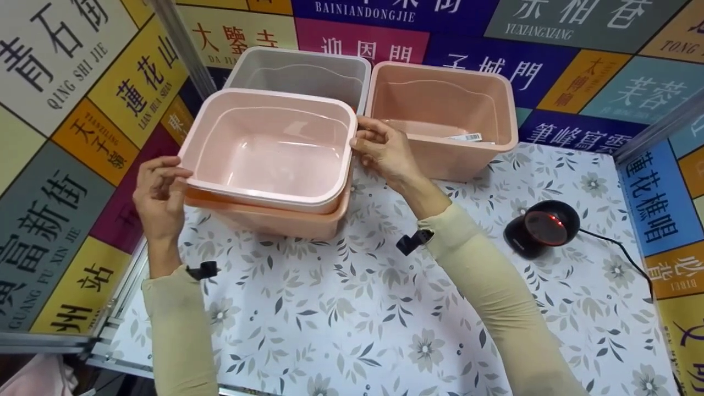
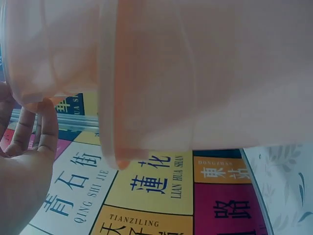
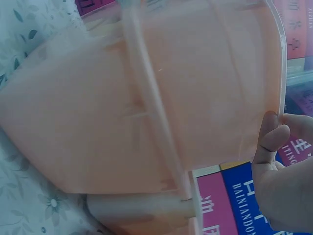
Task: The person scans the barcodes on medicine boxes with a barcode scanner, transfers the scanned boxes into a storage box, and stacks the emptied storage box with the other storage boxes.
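Note:
A pale pink plastic bin (image 1: 280,159) sits tilted and partly nested in a peach bin (image 1: 275,220) on the table. My left hand (image 1: 159,201) grips the pale bin's left rim; the left wrist view shows the fingers (image 2: 48,127) bent at that rim. On the opposite side, my right hand (image 1: 388,151) pinches the right rim between thumb and finger, seen closely in the right wrist view (image 3: 286,171). Its upper rim stands clear above the peach bin's rim, while its lower part is hidden inside.
Behind stands a grey bin (image 1: 302,69). To its right is another peach bin (image 1: 440,104) with a white labelled item (image 1: 466,137) inside. A black scanner (image 1: 542,225) on a cable stands at the right of the flowered table (image 1: 357,330). Lettered panels surround the table.

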`<control>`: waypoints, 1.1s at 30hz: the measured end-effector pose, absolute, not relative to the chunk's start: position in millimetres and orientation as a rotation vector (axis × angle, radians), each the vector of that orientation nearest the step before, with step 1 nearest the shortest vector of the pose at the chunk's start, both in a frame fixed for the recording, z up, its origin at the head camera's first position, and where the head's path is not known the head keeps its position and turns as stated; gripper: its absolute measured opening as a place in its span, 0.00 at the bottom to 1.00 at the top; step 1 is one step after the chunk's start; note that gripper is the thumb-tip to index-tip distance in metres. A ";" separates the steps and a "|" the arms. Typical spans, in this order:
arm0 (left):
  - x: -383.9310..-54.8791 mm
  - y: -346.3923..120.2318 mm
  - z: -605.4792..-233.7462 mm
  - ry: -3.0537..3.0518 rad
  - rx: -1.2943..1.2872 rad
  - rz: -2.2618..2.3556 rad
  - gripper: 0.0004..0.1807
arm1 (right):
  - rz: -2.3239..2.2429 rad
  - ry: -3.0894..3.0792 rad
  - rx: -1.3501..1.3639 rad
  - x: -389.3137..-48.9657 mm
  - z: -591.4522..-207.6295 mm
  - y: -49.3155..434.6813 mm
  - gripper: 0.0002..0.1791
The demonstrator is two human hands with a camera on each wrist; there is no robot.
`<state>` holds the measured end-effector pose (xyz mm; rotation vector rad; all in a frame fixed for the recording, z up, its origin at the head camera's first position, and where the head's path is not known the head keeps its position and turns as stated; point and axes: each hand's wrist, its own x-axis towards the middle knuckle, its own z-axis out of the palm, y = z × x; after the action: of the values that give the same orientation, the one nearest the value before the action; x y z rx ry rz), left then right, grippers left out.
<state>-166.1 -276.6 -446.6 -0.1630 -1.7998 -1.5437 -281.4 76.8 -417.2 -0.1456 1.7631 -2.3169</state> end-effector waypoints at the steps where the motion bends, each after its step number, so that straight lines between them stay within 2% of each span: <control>1: -166.5 -277.7 -448.3 -1.816 -0.164 -1.541 0.14 | -2.305 1.779 -0.148 -281.8 -420.2 77.0 0.29; 17: -167.5 -283.3 -461.9 -2.088 -0.136 -1.371 0.06 | -2.113 1.934 -0.104 -286.2 -458.5 75.4 0.31; 20: -173.2 -291.9 -475.3 -2.161 -0.109 -1.288 0.05 | -2.099 1.952 -0.106 -287.3 -463.2 75.2 0.30; 24: -182.6 -304.0 -493.6 -2.229 -0.111 -1.188 0.06 | -2.058 1.977 -0.109 -287.9 -467.2 76.2 0.30; 33: -179.5 -303.8 -491.8 -2.416 -0.069 -1.051 0.07 | -1.948 2.088 -0.125 -290.1 -464.5 78.3 0.29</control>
<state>-179.5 -303.8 -491.8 -0.0686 -2.4160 -1.0510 -290.1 78.3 -464.5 -0.1252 2.0880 -1.9482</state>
